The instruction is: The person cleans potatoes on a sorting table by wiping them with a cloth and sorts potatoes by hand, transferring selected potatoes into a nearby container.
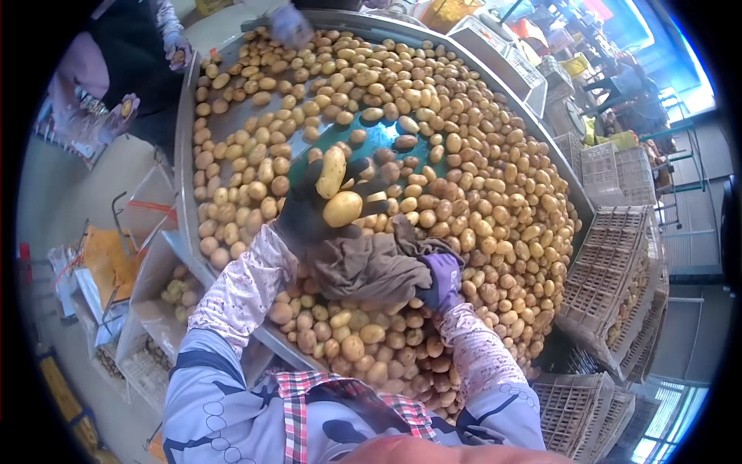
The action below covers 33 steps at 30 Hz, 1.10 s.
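My left hand (300,215), in a black glove, is over the potato heap with its fingers spread around two potatoes. One is a long potato (331,172); the other is a rounder potato (342,209) lower in the palm. My right hand (442,281), in a purple and black glove, grips a crumpled brown cloth (363,264). The cloth stretches left to just below my left hand. Around and under both hands lie loose potatoes (487,224). Beyond my left hand a green patch of the table surface (371,143) shows.
A raised metal rim (185,139) borders the table. Slatted crates (607,271) stand at the right, with more crates (572,410) below. Bags of potatoes (178,290) sit at the left. Across the table a co-worker's gloved hand (291,28) is blurred; another person's gloved hand (178,51) holds a potato.
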Available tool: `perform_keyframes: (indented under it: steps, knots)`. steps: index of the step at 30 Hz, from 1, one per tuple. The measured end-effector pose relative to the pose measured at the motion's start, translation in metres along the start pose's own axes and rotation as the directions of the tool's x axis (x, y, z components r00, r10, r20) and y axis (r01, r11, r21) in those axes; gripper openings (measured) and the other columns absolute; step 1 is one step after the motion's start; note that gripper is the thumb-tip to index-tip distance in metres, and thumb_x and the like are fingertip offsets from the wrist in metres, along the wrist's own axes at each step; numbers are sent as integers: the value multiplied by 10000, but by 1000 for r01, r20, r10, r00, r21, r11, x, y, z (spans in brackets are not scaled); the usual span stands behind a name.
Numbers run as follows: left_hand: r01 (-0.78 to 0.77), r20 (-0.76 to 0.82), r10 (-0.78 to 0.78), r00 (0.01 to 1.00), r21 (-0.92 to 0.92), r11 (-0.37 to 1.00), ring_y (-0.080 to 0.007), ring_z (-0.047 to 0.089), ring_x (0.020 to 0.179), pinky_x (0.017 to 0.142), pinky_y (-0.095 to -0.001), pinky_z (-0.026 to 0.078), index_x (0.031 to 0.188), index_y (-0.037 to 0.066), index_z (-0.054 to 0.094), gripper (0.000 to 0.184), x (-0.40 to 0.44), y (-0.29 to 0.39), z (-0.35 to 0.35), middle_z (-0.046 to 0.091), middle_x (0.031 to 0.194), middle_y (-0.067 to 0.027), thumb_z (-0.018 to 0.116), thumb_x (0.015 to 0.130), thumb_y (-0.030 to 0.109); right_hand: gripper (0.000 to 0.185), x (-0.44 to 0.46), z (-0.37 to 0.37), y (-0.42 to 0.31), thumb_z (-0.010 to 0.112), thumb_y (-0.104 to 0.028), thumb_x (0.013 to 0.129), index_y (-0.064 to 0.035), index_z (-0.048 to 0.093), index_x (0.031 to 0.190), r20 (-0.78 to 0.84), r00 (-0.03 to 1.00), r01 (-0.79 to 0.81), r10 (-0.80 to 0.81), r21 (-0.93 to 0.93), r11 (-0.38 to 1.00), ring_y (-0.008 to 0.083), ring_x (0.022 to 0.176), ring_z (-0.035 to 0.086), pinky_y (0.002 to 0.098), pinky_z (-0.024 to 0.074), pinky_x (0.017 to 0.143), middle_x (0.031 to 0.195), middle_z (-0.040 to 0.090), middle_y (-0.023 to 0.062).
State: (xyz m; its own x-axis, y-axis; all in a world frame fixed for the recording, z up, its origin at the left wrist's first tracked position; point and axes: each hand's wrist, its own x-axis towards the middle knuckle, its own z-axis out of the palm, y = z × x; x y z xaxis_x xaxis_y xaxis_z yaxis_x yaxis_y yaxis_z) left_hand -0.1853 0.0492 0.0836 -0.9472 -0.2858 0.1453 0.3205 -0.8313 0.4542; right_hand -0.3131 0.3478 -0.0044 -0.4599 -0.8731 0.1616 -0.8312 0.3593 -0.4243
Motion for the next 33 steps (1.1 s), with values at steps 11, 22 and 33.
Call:
perform_keyframes:
  steps: [11,22,33]
  knots:
    - [115,-342,-12,940,282,952,-226,587,1067,857,-324,524,1238,13,503,540,-169,28,-2,579,1188,-137,622,880,399,468,1,-3,-11,748,-361,615,-85,656,981,-13,999,-32,32,-46,998,354,896,599,425,442,827,902,653,125]
    - [-287,-611,231,757,8,958,-263,541,1174,1016,-383,452,1284,5,483,428,-330,61,21,562,1241,-170,533,964,284,421,0,-4,-22,745,-270,578,-64,642,930,-77,995,-62,66,46,997,367,858,596,432,466,773,854,639,148]
    - [82,-538,512,670,739,669,-148,586,1011,828,-260,520,1375,49,434,598,-309,64,49,613,1110,-74,712,861,176,462,1,-17,-42,727,-322,604,-52,643,970,-100,995,-15,21,62,998,382,922,588,439,454,843,919,643,158]
